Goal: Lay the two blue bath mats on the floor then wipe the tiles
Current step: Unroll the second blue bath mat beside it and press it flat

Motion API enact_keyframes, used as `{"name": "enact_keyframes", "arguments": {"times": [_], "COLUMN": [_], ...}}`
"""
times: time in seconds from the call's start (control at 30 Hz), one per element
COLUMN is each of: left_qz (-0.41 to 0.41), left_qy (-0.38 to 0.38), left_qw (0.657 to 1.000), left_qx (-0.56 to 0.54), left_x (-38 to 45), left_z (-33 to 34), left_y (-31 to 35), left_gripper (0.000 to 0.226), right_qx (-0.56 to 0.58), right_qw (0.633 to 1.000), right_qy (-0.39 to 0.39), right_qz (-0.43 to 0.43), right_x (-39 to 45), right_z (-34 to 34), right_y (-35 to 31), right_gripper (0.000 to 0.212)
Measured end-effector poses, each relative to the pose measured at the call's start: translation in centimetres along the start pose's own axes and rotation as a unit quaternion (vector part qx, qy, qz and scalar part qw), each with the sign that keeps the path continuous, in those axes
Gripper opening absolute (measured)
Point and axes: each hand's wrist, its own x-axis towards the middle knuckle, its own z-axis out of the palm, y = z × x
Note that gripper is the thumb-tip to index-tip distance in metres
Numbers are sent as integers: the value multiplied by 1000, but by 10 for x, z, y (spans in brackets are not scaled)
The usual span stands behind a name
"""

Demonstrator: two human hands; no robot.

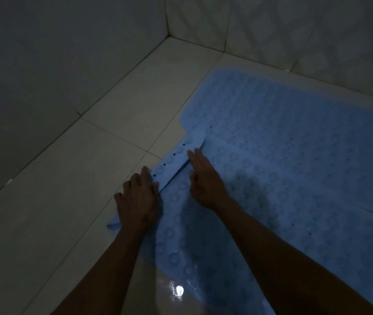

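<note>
Two blue bath mats with holes and round suction cups lie on the pale floor tiles (71, 201). The far mat (294, 114) lies flat by the right wall. The near mat (260, 212) overlaps its front edge. A strip of the near mat's left edge (176, 159) is folded over onto the mat. My left hand (138, 197) grips the lower end of that folded strip, fingers bent. My right hand (206, 180) rests flat on the near mat beside the fold, fingers pointing along it.
The room is dim. Tiled walls (55, 64) meet in a corner (167, 35) at the top, close behind the far mat. Bare floor tiles stretch to the left of the mats. A wet, shiny patch (177, 292) reflects a light near the bottom edge.
</note>
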Motion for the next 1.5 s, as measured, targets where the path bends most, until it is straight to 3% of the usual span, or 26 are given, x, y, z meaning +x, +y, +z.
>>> {"name": "enact_keyframes", "arguments": {"times": [0.1, 0.17, 0.37, 0.43, 0.53, 0.67, 0.83, 1.2, 1.5], "left_qz": [52, 83, -4, 36, 132, 174, 169, 152, 148], "left_qy": [31, 47, 64, 76, 35, 6, -37, -23, 3], "left_qw": [998, 995, 984, 976, 978, 981, 983, 987, 986], "left_qx": [13, 36, 167, 202, 160, 90, 61, 53, 82], "left_x": [2, 4, 30, 39, 54, 80, 91, 74, 75], "left_z": [1, 3, 10, 6, 9, 27, 44, 46, 53], "left_y": [-1, -1, -7, -1, 20, 49, 58, 51, 48], "left_gripper": [56, 64, 65, 69, 69, 63, 63, 62, 65], "right_qx": [-87, -126, -171, -183, -200, -224, -226, -241, -247], "right_qw": [992, 988, 981, 980, 976, 969, 965, 965, 963], "right_qy": [-69, -80, -70, -46, -25, -14, -24, 32, 33], "right_qz": [58, 50, 49, 57, 83, 105, 133, 102, 102], "right_x": [-5, -9, -9, -7, -2, 7, 11, -4, -5], "right_z": [0, 2, 3, -1, -12, -26, -30, -13, -11], "right_y": [10, 14, 17, 21, 35, 56, 71, 78, 78], "right_gripper": [58, 58, 56, 57, 59, 65, 68, 67, 69]}}
